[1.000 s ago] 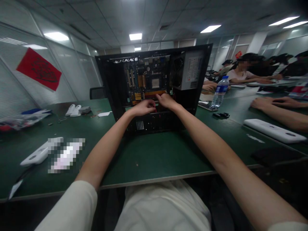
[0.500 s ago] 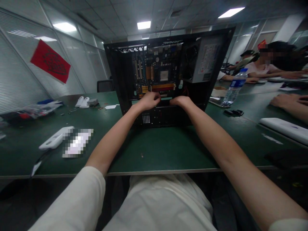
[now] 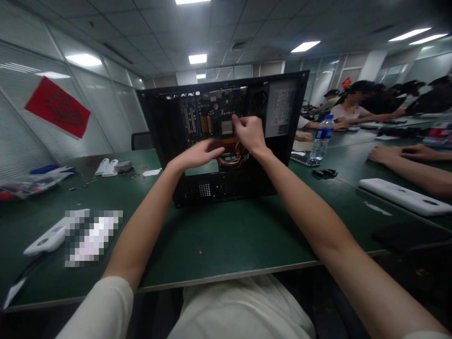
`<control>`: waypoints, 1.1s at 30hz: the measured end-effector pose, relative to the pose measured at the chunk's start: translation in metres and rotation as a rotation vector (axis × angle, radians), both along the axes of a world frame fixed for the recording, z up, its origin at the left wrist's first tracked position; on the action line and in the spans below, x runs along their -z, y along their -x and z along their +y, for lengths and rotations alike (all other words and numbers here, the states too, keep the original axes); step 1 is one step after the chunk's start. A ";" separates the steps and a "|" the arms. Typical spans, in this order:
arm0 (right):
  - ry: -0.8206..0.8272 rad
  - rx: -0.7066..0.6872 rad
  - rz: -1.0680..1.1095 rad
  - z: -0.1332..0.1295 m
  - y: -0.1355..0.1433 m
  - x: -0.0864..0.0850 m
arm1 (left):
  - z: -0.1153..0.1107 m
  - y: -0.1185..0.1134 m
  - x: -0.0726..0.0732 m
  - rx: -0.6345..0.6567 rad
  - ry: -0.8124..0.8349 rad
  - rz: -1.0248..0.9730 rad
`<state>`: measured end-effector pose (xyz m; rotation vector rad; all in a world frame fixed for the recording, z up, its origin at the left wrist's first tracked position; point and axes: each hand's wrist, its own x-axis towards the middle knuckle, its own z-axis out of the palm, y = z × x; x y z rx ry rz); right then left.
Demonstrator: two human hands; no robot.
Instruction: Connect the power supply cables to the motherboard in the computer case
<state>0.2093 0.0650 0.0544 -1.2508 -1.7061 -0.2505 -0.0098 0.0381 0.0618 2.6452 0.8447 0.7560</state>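
A black computer case (image 3: 160, 136) stands open-sided on the green table, with its inside facing me. In it are a motherboard (image 3: 201, 106), a bare metal square (image 3: 226, 127) on that board, and a grey power supply (image 3: 278, 108) at the upper right. My right hand (image 3: 251, 132) is closed in front of the board, with a bundle of coloured power cables (image 3: 235, 162) looping down below its fingers. Level with the lower edge of the board, my left hand (image 3: 199, 154) has its fingers stretched out and its thumb apart. Its fingertips are partly lost in the dark interior.
On the left lie a white handheld device (image 3: 54, 235), a blurred-out flat item (image 3: 95, 240), white objects (image 3: 108, 167) and plastic bags (image 3: 42, 181). A water bottle (image 3: 321, 139), a black clip-like part (image 3: 325, 173) and a long white device (image 3: 402, 195) sit right, near another person's hands (image 3: 391, 153).
My right hand has risen from the case's lower bar to the front of the board, and coloured cables now show beneath it. My left hand has opened. The view has shifted.
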 end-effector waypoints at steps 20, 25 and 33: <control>0.504 -0.696 -0.496 -0.102 0.004 -0.046 | -0.077 0.017 -0.054 -0.074 -0.278 0.200; 0.533 -0.778 -0.451 -0.092 -0.004 -0.041 | -0.080 0.010 -0.050 -0.172 -0.394 0.073; 0.502 -0.635 -0.413 -0.085 -0.019 -0.002 | -0.125 0.062 -0.039 -0.320 -0.183 0.250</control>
